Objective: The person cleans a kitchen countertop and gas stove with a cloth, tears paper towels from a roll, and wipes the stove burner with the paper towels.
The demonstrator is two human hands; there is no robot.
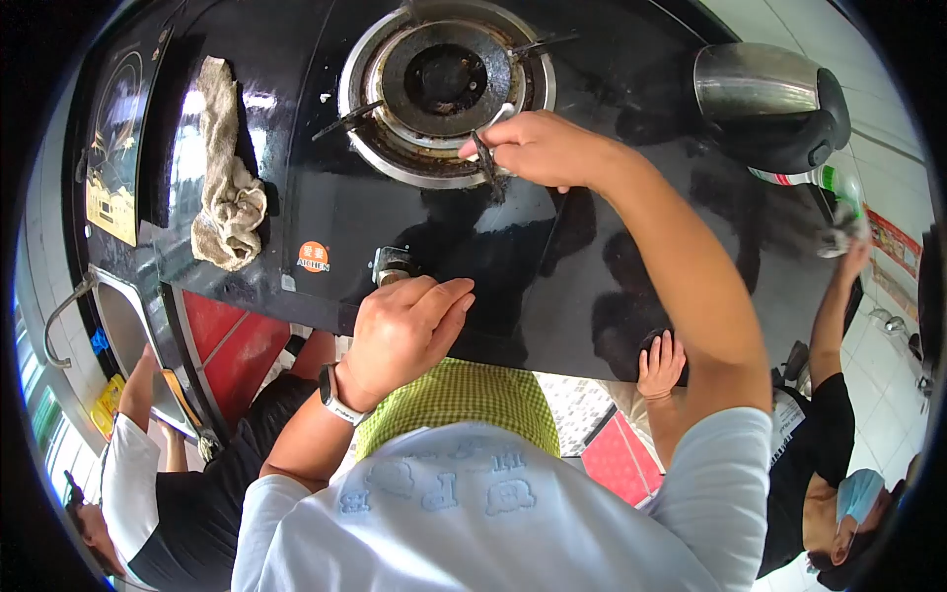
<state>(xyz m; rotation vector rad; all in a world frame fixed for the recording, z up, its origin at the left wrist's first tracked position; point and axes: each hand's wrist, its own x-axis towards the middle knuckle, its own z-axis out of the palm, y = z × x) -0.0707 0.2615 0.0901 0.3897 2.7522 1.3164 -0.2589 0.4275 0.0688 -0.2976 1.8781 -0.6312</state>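
Note:
My right hand (547, 148) is closed at the lower right rim of the gas burner (446, 79). A small whitish piece (504, 112) shows past its fingertips; its kind is unclear. One dark pot-support prong (487, 163) stands right at these fingers, touching or nearly so. My left hand (409, 321) is at the stove's front, fingers curled against the metallic control knob (393, 262), which they partly cover. A watch is on that wrist. The black glass stove top (424, 232) lies under both hands.
A crumpled beige rag (225, 168) lies left of the burner, beside an induction cooker (118, 138). A steel kettle (760, 94) stands at the back right. A sink (128, 316) is at left. Co-workers stand on both sides; one hand (663, 365) rests on the counter edge.

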